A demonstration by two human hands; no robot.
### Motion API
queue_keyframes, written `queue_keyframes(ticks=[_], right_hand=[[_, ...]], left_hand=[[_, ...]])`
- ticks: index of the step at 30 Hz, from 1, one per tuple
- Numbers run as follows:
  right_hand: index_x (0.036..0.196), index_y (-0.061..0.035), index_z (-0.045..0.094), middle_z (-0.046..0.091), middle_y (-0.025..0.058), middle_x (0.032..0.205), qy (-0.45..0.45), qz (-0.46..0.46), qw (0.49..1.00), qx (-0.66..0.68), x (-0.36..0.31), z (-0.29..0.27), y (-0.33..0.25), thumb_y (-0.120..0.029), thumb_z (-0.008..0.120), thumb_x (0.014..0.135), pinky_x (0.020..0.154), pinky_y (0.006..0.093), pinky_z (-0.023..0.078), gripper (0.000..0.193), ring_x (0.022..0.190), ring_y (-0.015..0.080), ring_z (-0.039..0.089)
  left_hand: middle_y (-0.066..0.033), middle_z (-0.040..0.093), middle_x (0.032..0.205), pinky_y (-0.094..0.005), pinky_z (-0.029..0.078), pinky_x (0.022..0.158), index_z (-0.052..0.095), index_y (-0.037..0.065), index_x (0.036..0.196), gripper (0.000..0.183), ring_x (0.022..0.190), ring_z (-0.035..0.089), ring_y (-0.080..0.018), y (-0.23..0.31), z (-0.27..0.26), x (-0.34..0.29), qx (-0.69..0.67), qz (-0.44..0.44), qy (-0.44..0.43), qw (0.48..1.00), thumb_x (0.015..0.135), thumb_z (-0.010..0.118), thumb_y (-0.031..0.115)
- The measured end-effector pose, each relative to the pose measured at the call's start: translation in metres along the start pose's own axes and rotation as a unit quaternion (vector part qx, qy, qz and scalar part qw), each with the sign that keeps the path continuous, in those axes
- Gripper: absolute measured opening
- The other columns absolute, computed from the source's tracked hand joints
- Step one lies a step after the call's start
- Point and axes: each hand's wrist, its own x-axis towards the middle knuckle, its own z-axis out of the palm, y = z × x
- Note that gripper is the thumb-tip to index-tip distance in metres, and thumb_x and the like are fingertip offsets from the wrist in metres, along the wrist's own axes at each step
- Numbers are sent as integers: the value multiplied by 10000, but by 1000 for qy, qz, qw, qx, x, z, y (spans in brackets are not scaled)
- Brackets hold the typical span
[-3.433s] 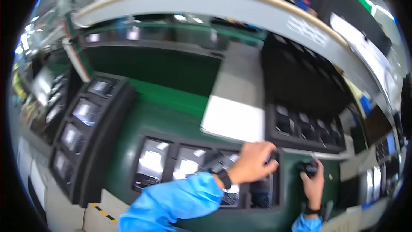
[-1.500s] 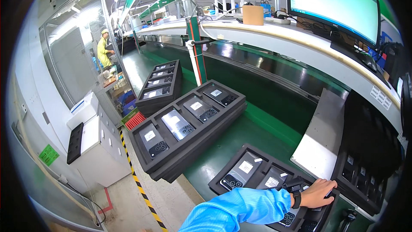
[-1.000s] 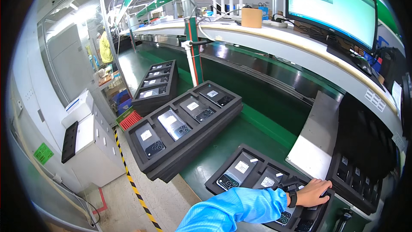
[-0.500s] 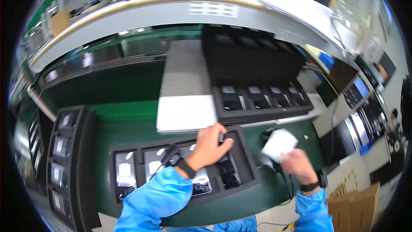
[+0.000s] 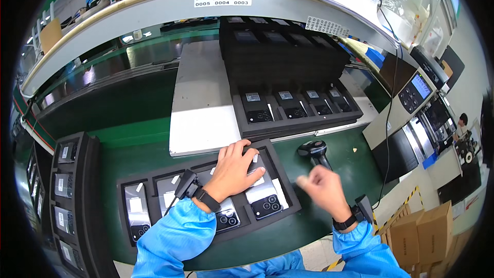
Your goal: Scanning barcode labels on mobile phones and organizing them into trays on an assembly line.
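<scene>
My left hand (image 5: 234,170) lies spread over the right part of a black foam tray (image 5: 193,235), its fingers at the far rim. Its thumb touches a silver phone (image 5: 266,198) in the rightmost slot, camera lenses toward me and a white slip along its right side. Another phone (image 5: 227,216) lies partly under my left wrist. To the left, one more silver phone (image 5: 137,211) with a white label fills the end slot. My right hand (image 5: 325,189) hovers right of the tray, fingers curled and smeared by motion. Just beyond it stands a black handheld scanner (image 5: 314,150).
A foam tray of phones (image 5: 303,123) sits at the back before a dark foam stack (image 5: 283,67). Another phone tray (image 5: 88,201) stands at left. A machine with a screen (image 5: 411,98) is at right, cardboard boxes (image 5: 422,231) below. A shelf edge (image 5: 154,2) crosses above.
The white square piece that my right hand held no longer shows in it. That hand has moved left toward the tray. My left hand remains on the tray while the view has shifted.
</scene>
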Motion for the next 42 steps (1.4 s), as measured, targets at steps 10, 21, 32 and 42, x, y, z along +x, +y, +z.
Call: queue_keyframes(ticks=[10, 21, 32, 42], right_hand=[[1416, -14, 482, 685, 208, 908, 114, 21, 991, -68, 27, -16, 30, -236, 796, 745, 722, 430, 544, 773, 728, 367, 653], [1421, -41, 495, 658, 107, 828, -424, 204, 749, 467, -30, 60, -69, -212, 618, 994, 505, 281, 457, 475, 556, 160, 577], [1275, -8, 459, 684, 151, 928, -421, 139, 793, 418, -33, 54, -78, -189, 664, 977, 521, 271, 483, 404, 584, 137, 599], [1003, -16, 592, 573, 25, 681, 40, 73, 991, 102, 34, -3, 24, -38, 674, 817, 425, 280, 423, 204, 482, 103, 524]], left_hand=[[-187, 491, 1381, -465, 359, 1086, 607, 53, 1239, 497, 1296, 458, -384, 2, -27, -4, -21, -45, -54, 997, 856, 723, 349], [-116, 591, 1157, -449, 377, 1011, 634, 108, 1093, 253, 1143, 541, -320, -44, -77, -66, -23, -94, -48, 994, 932, 647, 303], [-166, 512, 1390, -499, 342, 1084, 660, 197, 1282, 386, 1302, 466, -369, -42, -71, -72, 9, -55, -19, 998, 907, 665, 288], [-147, 536, 1393, -492, 327, 1066, 692, 205, 1213, 357, 1306, 472, -332, -42, -57, -73, 79, -28, -27, 996, 963, 606, 444]])
